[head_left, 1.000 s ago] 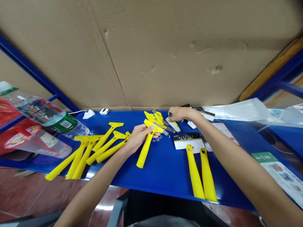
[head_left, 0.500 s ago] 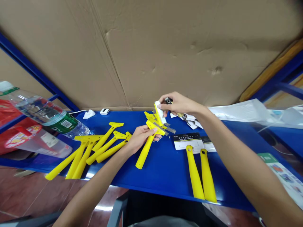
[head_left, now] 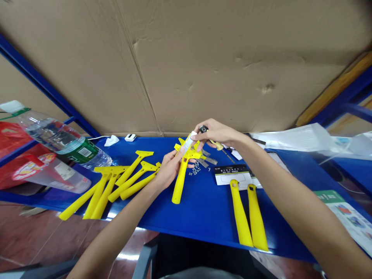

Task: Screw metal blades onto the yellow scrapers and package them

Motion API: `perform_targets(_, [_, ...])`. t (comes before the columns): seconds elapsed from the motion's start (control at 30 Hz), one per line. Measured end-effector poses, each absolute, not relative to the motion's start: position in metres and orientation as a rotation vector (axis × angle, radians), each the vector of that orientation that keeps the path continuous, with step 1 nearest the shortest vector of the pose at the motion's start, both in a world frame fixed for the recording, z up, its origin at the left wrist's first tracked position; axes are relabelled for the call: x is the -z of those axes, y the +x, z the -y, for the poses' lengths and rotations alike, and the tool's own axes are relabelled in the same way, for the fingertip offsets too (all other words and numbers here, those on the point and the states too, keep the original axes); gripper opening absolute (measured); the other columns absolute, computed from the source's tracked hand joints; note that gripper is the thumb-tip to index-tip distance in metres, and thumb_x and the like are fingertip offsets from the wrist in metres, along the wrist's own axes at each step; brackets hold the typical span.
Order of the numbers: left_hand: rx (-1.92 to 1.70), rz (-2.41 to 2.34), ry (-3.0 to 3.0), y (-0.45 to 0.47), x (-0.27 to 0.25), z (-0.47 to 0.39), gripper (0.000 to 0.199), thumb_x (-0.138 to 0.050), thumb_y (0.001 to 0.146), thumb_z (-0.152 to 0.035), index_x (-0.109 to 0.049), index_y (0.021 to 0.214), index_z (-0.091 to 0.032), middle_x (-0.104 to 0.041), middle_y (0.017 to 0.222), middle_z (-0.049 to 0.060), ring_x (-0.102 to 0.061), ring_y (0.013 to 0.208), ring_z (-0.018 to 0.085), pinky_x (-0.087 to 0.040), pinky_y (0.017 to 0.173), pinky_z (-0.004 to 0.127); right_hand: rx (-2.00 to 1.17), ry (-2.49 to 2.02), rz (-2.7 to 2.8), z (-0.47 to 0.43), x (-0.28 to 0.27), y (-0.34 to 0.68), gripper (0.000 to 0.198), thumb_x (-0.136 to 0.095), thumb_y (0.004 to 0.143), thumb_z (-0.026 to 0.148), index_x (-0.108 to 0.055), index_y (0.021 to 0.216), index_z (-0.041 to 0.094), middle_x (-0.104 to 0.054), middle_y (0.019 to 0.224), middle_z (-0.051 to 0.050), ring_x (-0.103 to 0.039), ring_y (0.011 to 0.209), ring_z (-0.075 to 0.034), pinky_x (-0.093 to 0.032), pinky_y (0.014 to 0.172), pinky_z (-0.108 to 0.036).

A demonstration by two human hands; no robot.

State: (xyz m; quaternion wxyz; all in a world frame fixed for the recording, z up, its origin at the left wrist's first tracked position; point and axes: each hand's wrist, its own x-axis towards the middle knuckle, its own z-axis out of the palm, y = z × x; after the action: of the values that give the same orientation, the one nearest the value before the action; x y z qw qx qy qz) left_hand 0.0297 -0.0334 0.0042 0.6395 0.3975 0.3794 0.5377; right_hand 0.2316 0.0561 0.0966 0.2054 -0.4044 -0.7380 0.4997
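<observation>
My left hand (head_left: 170, 168) is closed around the head end of a yellow scraper (head_left: 180, 182), whose handle points down toward me. A white strip (head_left: 188, 143) lies against the scraper's head, pinched between the fingers of my right hand (head_left: 215, 131). That same hand also keeps hold of a screwdriver (head_left: 216, 145), its black end up and its shaft pointing down to the right. Behind the held scraper are several yellow scraper heads, partly hidden by my fingers. Loose metal blades (head_left: 210, 160) and small screws (head_left: 195, 169) lie on the blue table just beyond.
Several yellow scrapers (head_left: 101, 193) lie at left, beside a water bottle (head_left: 62, 135) and a plastic cup (head_left: 58, 172). Two yellow handles (head_left: 241, 213) rest at right below a black-and-white package card (head_left: 232, 174). A cardboard wall (head_left: 203, 69) stands behind the blue table (head_left: 197, 217).
The white strip has come down to the left, onto the head of the held scraper. The scraper's handle is now more upright. More screws show beside my left hand.
</observation>
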Motion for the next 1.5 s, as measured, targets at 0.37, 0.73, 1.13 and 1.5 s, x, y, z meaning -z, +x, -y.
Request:
perform_targets(0.37, [-1.243, -0.913, 0.857, 0.026, -0.007, 0.033, 0.033, -0.073, 0.102, -0.034, -0.073, 0.126, -0.011, -0.078, 0.117, 0.015, -0.076, 0.085, 0.018, -0.066, 0.065, 0.026, -1.274, -1.179, 2.134, -0.073, -0.097, 0.252, 0.025, -0.075, 0.094, 0.039, -0.072, 0.106, 0.017, -0.081, 0.097, -0.011, -0.063, 0.059, -0.013, -0.039, 0.047, -0.026])
perform_targets(0.73, [-1.242, -0.977, 0.875, 0.026, -0.004, 0.031, 0.034, -0.076, 0.100, -0.039, -0.073, 0.120, -0.011, -0.077, 0.121, 0.015, -0.076, 0.081, 0.018, -0.066, 0.062, 0.027, -1.270, -1.137, 2.450, -0.071, -0.103, 0.266, 0.033, -0.073, 0.093, 0.053, -0.078, 0.101, 0.021, -0.065, 0.065, -0.002, -0.053, 0.054, -0.013, -0.040, 0.052, -0.027])
perform_targets(1.13, [-1.211, -0.923, 0.905, 0.023, -0.005, 0.032, 0.039, -0.076, 0.098, -0.045, -0.071, 0.119, -0.012, -0.078, 0.111, 0.014, -0.075, 0.079, 0.018, -0.061, 0.059, 0.026, -1.046, -1.232, 2.261, -0.071, -0.119, 0.284, 0.035, -0.062, 0.102, 0.055, -0.067, 0.110, 0.021, -0.080, 0.101, -0.011, -0.049, 0.052, -0.011, -0.039, 0.052, -0.031])
perform_targets(1.5, [-1.038, -0.833, 1.015, 0.030, -0.008, 0.039, 0.042, -0.079, 0.095, -0.048, -0.075, 0.110, -0.009, -0.079, 0.094, 0.014, -0.073, 0.069, 0.019, -0.061, 0.056, 0.028, -0.934, -1.015, 2.481, -0.053, -0.112, 0.247, 0.033, -0.069, 0.096, 0.038, -0.079, 0.121, 0.020, -0.076, 0.089, -0.004, -0.053, 0.056, -0.011, -0.037, 0.050, -0.026])
